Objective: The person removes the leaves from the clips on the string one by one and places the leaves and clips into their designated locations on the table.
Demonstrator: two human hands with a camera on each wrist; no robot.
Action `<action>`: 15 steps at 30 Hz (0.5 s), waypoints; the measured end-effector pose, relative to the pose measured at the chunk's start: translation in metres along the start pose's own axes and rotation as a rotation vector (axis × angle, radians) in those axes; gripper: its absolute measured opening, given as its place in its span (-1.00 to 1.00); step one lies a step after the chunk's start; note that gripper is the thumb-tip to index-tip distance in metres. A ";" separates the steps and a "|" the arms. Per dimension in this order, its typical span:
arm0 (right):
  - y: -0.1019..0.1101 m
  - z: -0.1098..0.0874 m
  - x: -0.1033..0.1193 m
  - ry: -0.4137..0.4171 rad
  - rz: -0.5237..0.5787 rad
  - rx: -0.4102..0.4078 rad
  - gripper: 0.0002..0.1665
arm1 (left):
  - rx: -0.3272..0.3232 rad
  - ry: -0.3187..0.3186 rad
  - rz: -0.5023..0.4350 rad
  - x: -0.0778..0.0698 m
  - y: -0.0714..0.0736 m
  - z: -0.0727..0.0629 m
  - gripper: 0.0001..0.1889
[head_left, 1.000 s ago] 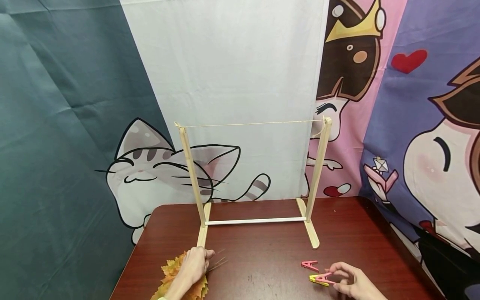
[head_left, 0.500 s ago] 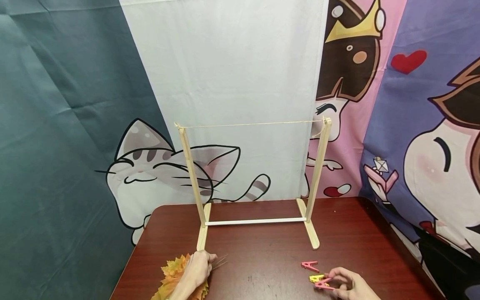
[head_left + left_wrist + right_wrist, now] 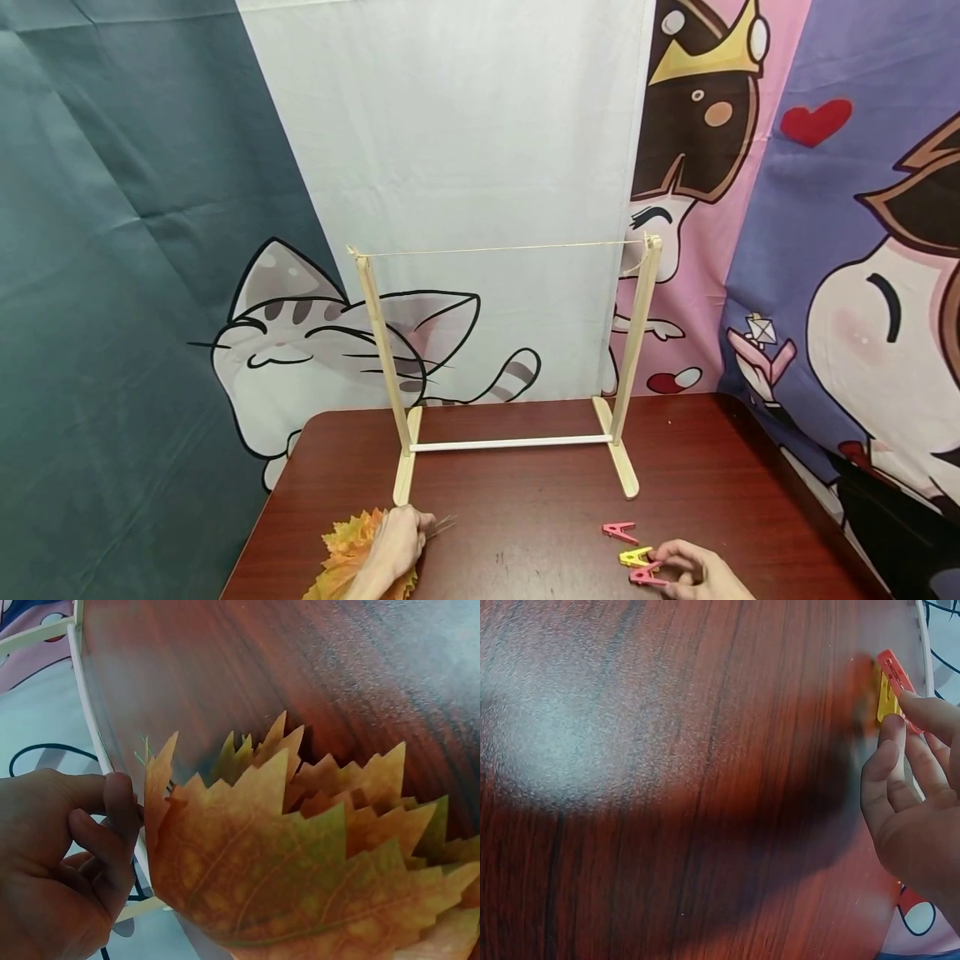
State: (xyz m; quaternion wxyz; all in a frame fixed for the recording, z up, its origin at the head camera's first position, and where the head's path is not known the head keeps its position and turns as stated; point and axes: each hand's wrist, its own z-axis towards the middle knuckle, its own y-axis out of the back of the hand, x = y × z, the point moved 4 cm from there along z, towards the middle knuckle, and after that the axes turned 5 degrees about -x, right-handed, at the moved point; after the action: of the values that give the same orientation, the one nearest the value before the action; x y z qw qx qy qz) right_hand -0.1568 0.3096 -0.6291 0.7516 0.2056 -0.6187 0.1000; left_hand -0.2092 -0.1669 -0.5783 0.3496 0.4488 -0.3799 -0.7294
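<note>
In the head view my left hand [image 3: 394,542] grips the stems of a bunch of orange and yellow maple leaves [image 3: 348,550] low at the left of the table. The left wrist view shows the overlapping leaves [image 3: 292,862] spread beside that hand [image 3: 60,862], its fingers curled at the stem end. At the lower right, my right hand [image 3: 701,573] pinches a pink clothespin [image 3: 645,576]. A yellow clothespin [image 3: 634,557] lies right against it. From the right wrist, the pink clothespin [image 3: 897,681] and yellow clothespin [image 3: 886,702] overlap at the fingertips. Another pink clothespin [image 3: 618,532] lies just beyond.
A wooden frame [image 3: 636,350] stands toward the back of the brown table [image 3: 517,533], its feet pointing forward. A thin string [image 3: 502,249] runs between its post tops, and a white rod [image 3: 513,443] joins them low down. Printed cloth [image 3: 487,150] hangs behind.
The right hand has lowered the pink clothespin from over the yellow one to its near side. The left hand has shifted slightly right and nearer with the stems.
</note>
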 end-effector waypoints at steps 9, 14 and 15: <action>0.002 -0.002 -0.006 -0.220 -0.040 -0.017 -0.60 | 0.051 0.042 -0.020 0.005 -0.006 -0.003 -0.65; 0.003 -0.003 -0.006 -0.239 -0.094 -0.032 -0.60 | 0.046 0.050 -0.019 0.007 -0.007 -0.004 -0.65; 0.003 -0.003 -0.007 -0.247 -0.110 -0.037 -0.59 | 0.042 0.045 -0.018 0.007 -0.008 -0.005 -0.65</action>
State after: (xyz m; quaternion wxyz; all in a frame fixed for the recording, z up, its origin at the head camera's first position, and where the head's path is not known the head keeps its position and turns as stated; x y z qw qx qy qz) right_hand -0.1569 0.3137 -0.6356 0.6776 0.2360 -0.6963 0.0209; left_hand -0.2087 -0.1701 -0.5892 0.3419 0.4758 -0.3831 -0.7141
